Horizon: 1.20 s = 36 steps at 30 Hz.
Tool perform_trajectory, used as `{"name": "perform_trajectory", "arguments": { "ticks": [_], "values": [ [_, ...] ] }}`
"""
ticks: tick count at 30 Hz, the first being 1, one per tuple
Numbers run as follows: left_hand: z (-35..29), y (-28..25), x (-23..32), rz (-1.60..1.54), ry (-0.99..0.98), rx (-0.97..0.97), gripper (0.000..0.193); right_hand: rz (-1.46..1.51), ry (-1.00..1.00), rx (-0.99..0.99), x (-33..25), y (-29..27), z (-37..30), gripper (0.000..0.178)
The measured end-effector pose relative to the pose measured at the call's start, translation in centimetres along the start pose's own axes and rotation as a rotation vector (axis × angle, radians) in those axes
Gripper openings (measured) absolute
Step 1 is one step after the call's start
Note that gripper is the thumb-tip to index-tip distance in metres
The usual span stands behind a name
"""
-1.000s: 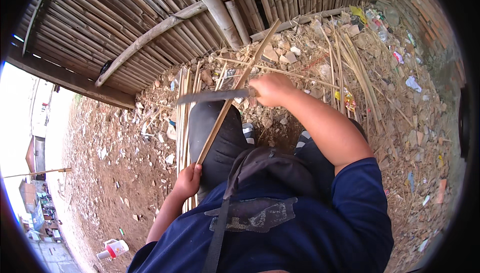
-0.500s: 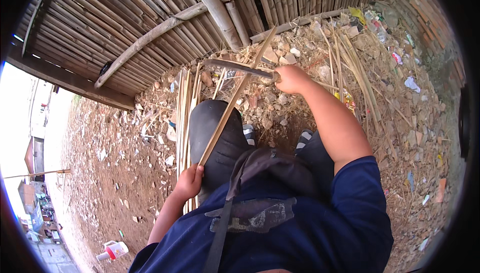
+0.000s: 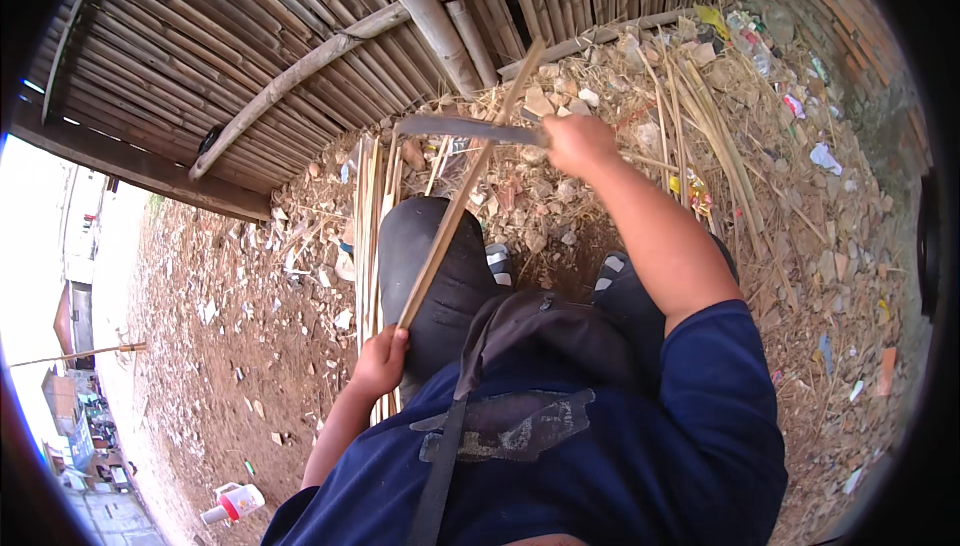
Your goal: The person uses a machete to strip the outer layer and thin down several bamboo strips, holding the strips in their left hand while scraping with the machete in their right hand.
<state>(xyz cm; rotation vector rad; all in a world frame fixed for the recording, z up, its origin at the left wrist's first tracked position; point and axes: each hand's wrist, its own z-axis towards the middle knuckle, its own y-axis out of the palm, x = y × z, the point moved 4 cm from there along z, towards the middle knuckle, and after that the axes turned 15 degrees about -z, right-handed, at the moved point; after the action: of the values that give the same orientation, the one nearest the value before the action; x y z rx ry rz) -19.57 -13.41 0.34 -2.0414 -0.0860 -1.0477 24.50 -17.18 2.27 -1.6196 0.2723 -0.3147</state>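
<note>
My left hand [image 3: 381, 359] is closed round the near end of a long, thin bamboo strip [image 3: 447, 229]. The strip slants up and away across my left knee, its far end over the rubble. In my right hand [image 3: 580, 146] is the handle of a machete [image 3: 468, 130], its dark blade pointing left. The blade lies across the upper part of the strip and seems to touch it. Beside my left leg stands a bundle of pale bamboo strips [image 3: 367, 216], partly hidden by my knee and left hand.
A bamboo-slat wall [image 3: 270, 36] with poles rises ahead. More split strips [image 3: 715, 126] lie on the rubble at right, near a brick wall [image 3: 850, 26]. A white and red jug [image 3: 236, 502] lies on the dirt at lower left. Litter and stones cover the ground.
My right hand and the machete have moved slightly, and the blade now shows broader and more level. The strip's far end has shifted a little. My left hand stays at its near end.
</note>
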Motion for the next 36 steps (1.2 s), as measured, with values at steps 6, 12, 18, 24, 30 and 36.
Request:
{"name": "perform_trajectory", "arguments": {
  "ticks": [6, 12, 18, 24, 30, 36],
  "values": [
    [-0.1, -0.3, 0.7, -0.096, 0.008, 0.003, 0.045, 0.065, 0.131, 0.002, 1.0, 1.0, 0.2, 0.027],
    [0.2, -0.2, 0.7, -0.034, -0.021, -0.005, 0.041, 0.414, -0.007, -0.124, 1.7, 3.7, 1.1, 0.031],
    [0.2, -0.2, 0.3, -0.063, -0.019, 0.003, 0.041, 0.148, -0.169, -0.138, -2.5, -0.6, -0.7, 0.014],
    [0.1, -0.2, -0.5, -0.023, 0.021, 0.01, 0.04, 0.024, -0.135, -0.106, -2.9, -0.8, -0.5, 0.015],
    [0.2, -0.6, 0.2, -0.041, 0.015, -0.035, 0.041, 0.159, 0.386, -0.149, 5.9, 2.4, 0.5, 0.025],
    [0.2, -0.3, 0.7, -0.037, -0.031, -0.033, 0.041, 0.262, 0.366, -0.006, 6.3, 1.0, 0.5, 0.027]
  ]
}}
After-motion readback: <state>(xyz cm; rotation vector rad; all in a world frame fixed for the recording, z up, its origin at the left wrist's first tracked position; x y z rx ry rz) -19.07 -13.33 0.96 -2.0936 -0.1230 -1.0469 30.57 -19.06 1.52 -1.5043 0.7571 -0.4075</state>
